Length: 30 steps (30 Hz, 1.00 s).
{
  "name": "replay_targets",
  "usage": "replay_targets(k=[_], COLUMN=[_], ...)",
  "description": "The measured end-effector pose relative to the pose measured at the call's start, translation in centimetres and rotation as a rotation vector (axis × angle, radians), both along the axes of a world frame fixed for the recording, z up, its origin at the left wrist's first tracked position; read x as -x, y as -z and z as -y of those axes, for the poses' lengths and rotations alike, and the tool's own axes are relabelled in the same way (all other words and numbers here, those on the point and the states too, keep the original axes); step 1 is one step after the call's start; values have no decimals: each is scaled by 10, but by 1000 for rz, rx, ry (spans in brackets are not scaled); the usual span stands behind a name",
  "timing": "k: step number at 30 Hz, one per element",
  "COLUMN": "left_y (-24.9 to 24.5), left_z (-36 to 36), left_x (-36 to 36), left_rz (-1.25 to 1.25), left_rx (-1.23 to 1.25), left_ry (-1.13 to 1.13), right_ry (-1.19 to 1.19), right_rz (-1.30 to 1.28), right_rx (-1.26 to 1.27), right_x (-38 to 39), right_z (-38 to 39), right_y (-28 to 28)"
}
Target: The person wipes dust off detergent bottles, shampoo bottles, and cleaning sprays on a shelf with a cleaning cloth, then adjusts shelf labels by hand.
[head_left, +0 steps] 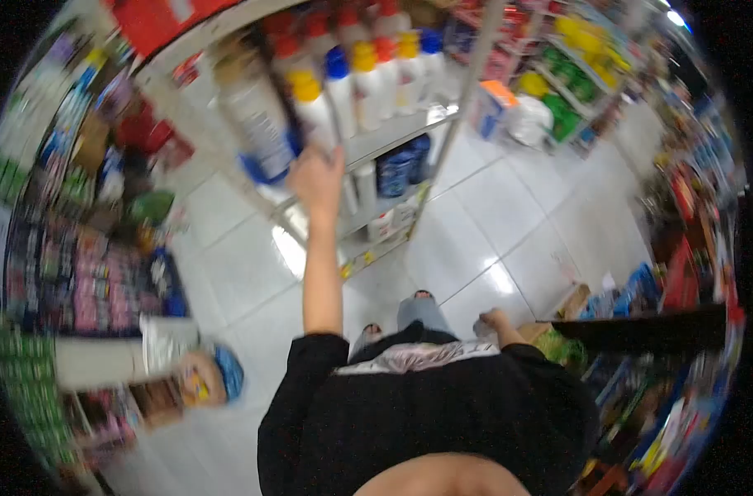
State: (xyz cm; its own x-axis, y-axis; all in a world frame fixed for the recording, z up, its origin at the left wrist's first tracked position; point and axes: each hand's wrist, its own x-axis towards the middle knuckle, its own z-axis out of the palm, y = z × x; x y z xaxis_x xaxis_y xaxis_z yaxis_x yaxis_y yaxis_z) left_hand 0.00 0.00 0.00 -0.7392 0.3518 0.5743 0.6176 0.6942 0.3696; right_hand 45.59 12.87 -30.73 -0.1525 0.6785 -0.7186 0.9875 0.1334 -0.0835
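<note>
My left hand (314, 182) reaches forward to the shelf rack, its fingers at the lower part of a white bottle (317, 120) with a yellow cap. The fingers look closed on the bottle, though blur softens them. Behind and beside it stand more white bottles with blue, yellow and red caps, among them a blue-capped bottle (340, 87). Left of the hand is a clear plastic-looking container (261, 124) with a blue base. Low by my right side, my right hand (494, 319) is closed around something pale that I cannot make out.
A lower shelf holds dark blue bottles (403, 169). An orange and blue box (494, 112) and a white bag (531, 122) stand on the tiled floor (484, 215). Packed shelves line both sides. A dark shelf edge (641, 329) juts out at my right.
</note>
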Motion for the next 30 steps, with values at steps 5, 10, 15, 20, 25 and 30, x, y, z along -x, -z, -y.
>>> replay_targets(k=[5,10,15,20,25,30], left_y=[-15,84,95,93,51,15], left_z=[19,100,119,123,123,125], left_x=[-32,-97,-142,-168,-202,-248], left_rz=[72,842,1024,899,631,419], left_rx=[-271,-512,-438,-11,188,312], left_ry=[381,643,679,833,1139,1371], right_ry=[323,607,761,288,-139,272], right_rz=[-203,-547,-1141,-1410,-1270,-1350], right_rx=[-111,-68,-103,-564,-1001,-1098], right_x=[-57,-21,71,144,111,54], right_z=[122,194,152,160,191,194], right_y=[-4,-61,-84,-211,-248,-257])
